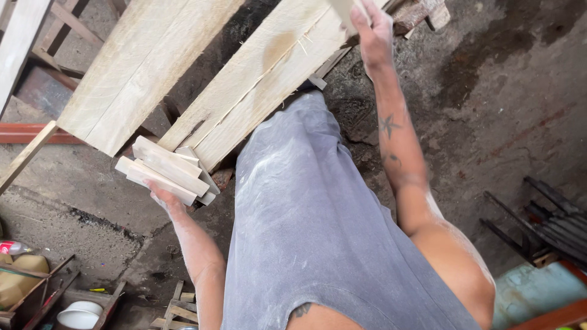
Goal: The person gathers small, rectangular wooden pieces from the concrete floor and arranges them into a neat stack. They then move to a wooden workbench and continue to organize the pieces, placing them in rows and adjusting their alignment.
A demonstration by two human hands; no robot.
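A bundle of short pale wood offcuts [168, 171] is held from beneath in the left hand [160, 195], the fingers curled up around the underside of the stack so that several flat pieces lie fanned one over another, just below the lower ends of the long boards. The right hand [374, 33] is raised to the top of the frame and is closed around a narrow pale wood strip [346, 13], whose upper end is cut off by the picture's edge; the forearm, marked with a small star tattoo, is stretched upward.

Two wide rough-sawn planks [143, 61] are seen slanting across the upper left, and beside them a second pair of boards [269, 76], with splintered fibres along the seam, comes down to touch the held bundle. The person's grey dust-streaked shorts [312, 226] fill the centre of the view.

Below lies a stained, cracked concrete floor [501, 110]. A red metal bar [30, 133] is seen at the left edge, a white bowl [79, 315] and wooden slats at the bottom left, and dark metal rods [544, 226] at the right. Scraps of wood [422, 13] are seen on the floor near the raised hand.
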